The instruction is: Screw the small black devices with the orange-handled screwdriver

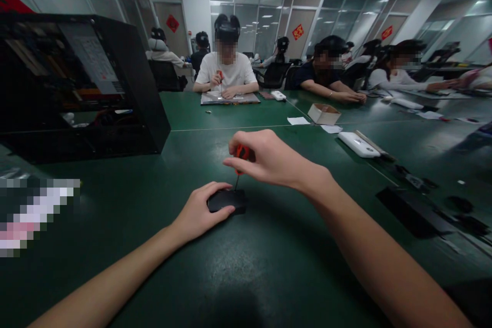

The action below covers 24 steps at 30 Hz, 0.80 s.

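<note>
A small black box-like part (227, 202) lies on the green table in front of me. My left hand (202, 207) grips its left end, with the thumb along the near side and the fingers along the far side. Above it, my right hand (265, 159) is closed around the red and black handle of a screwdriver (242, 152). The thin shaft points down, almost upright, and its tip meets the top of the black part near its far edge. Whether a screw sits under the tip is too small to see.
An open black computer case (149, 113) stands at the left. A cardboard box (324, 114), a white device (358, 144) and a long black part (413, 210) lie to the right. Across the green table (246, 277), a person (227, 69) holds another screwdriver over a flat panel.
</note>
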### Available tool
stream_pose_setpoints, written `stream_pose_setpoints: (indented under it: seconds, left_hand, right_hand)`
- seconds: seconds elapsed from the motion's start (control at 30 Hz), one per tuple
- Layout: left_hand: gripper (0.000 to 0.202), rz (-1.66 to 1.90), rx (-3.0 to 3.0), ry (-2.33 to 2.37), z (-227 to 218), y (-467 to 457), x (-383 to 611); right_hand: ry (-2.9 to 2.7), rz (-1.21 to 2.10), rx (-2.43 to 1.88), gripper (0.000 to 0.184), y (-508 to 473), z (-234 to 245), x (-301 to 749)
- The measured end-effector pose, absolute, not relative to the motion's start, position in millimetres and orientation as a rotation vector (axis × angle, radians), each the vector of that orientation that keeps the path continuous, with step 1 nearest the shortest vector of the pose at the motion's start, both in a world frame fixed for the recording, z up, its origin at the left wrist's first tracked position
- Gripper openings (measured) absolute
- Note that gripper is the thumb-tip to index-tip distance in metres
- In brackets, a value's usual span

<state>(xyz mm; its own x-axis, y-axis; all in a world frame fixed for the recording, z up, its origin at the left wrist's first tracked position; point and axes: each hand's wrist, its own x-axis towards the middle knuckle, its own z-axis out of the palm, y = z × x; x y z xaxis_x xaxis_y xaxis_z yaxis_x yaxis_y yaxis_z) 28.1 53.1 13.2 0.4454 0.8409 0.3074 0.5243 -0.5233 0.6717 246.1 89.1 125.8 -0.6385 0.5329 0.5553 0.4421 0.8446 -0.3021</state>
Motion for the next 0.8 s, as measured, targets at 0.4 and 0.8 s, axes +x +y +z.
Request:
stream_pose_setpoints:
  seconds: [0.4, 0.8]
  left_hand:
    - [0.038, 0.700, 2.145, 1.245, 16, 56, 17]
    - [0.036, 0.708, 2.147, 1.244, 14, 55, 17]
  right_hand:
    - [-2.506, 0.087, -1.059, 0.014, 77, 136, 252]
    - [-2.507, 0.347, -0.774, 0.036, 58, 148, 249]
